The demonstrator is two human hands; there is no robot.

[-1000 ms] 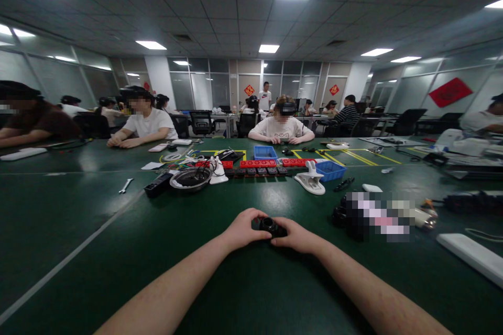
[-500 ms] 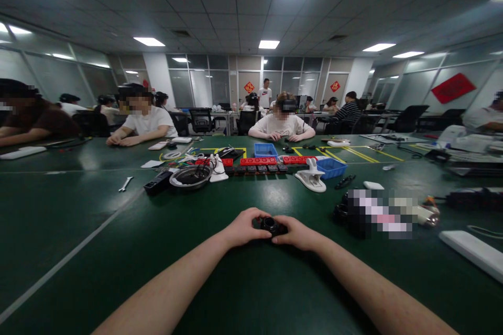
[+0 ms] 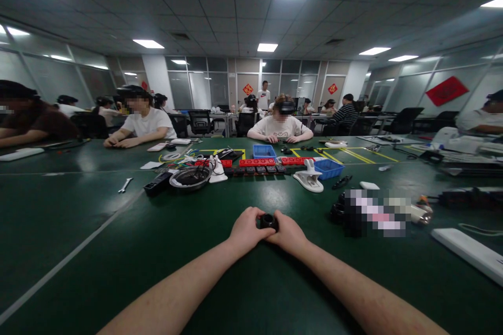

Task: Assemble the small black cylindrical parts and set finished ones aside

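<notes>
A small black round part with a hollow middle is between my two hands, over the green table close in front of me. From the left, my left hand is closed around it, thumb along its near side. My right hand grips its right side, fingers at the rim and thumb near my left thumb. Part of its lower body is hidden behind my thumbs, and I cannot tell its exact kind.
Ahead lie a wrench, a round metal-rimmed dish with cables, red socket strips, a white clip base and a blue bin. Rightward are blurred-out items and a long white bar. Co-workers sit around the table.
My right hand has moved in towards the left, so the hands now meet at the near side of the black part. The part's opening now tilts up more.
</notes>
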